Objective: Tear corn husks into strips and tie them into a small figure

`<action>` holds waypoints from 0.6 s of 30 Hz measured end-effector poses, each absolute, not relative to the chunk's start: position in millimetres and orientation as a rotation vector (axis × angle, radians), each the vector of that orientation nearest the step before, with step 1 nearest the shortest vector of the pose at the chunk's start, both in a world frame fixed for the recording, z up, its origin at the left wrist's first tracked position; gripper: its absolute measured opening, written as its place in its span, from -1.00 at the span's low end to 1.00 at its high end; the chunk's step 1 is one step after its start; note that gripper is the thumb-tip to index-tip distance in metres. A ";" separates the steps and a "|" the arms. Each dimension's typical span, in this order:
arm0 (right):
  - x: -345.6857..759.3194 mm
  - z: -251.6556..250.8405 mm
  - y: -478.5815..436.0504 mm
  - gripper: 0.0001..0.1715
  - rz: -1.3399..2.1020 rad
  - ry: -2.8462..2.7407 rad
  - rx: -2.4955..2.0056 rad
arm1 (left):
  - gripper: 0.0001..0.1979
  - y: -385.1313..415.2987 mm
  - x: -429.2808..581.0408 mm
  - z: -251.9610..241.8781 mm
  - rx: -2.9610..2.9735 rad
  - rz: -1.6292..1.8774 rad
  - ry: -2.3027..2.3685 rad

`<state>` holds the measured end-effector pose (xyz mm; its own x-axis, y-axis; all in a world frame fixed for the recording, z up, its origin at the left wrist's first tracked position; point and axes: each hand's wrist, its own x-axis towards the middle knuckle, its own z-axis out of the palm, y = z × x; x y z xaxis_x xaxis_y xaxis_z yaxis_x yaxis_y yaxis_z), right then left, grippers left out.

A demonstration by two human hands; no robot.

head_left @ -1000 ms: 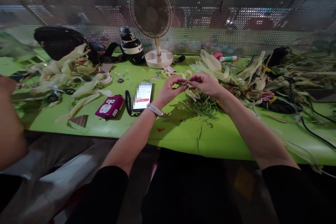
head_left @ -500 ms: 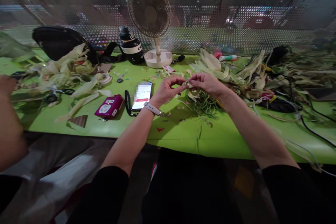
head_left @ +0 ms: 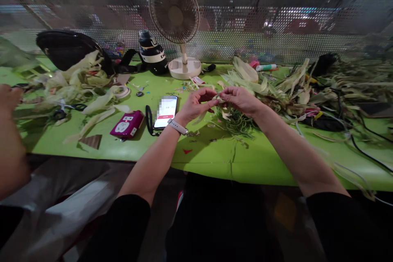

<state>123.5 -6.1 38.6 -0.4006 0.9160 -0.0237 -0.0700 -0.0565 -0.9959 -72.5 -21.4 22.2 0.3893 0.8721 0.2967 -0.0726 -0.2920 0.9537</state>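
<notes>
My left hand (head_left: 196, 107), with a pale watch band (head_left: 177, 127) on its wrist, has its thumb and fingertips pinched together above the green table (head_left: 202, 168). Facing it, my right hand (head_left: 241, 100) pinches the same small piece of pale corn husk (head_left: 219, 98). The fingers cover much of that husk, and a pale strip hangs below the right fingertips. Just under my hands lies a tangle of thin green strands (head_left: 239, 125). Larger corn husks (head_left: 264, 84) are heaped beyond my right hand. A lit phone (head_left: 166, 114) lies left of my left hand.
A desk fan (head_left: 184, 67) and a black bottle (head_left: 153, 57) stand at the back near the perforated screen (head_left: 224, 16). On the left are a magenta device (head_left: 127, 125), more husks (head_left: 73, 75) and a black bag (head_left: 67, 47). Another person's arm (head_left: 10, 147) reaches in. Cables (head_left: 359, 139) trail at right.
My hands stay nearly in place, fingers shifting slightly on the husk. A pale strip now shows more below them. The other person's hand at left has moved slightly.
</notes>
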 end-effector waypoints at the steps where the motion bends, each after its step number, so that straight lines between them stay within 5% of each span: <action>1: 122.9 37.9 -5.8 -0.42 1.568 -1.414 -0.961 | -0.57 -20.6 -72.3 21.3 1.583 1.110 0.728; 9: 125.1 36.1 -3.8 -0.68 1.567 -1.446 -0.937 | -0.71 -18.0 -70.4 18.4 1.596 1.146 0.715; 18: 124.5 30.4 -3.1 -0.68 1.505 -1.517 -0.915 | -0.85 -19.9 -67.7 16.4 1.675 1.178 0.738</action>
<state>124.5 -3.1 30.4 -0.4240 0.9045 0.0464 -0.0393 0.0329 -0.9987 -67.7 -19.9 16.4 0.3599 0.8542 0.3753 -0.0355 -0.3894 0.9204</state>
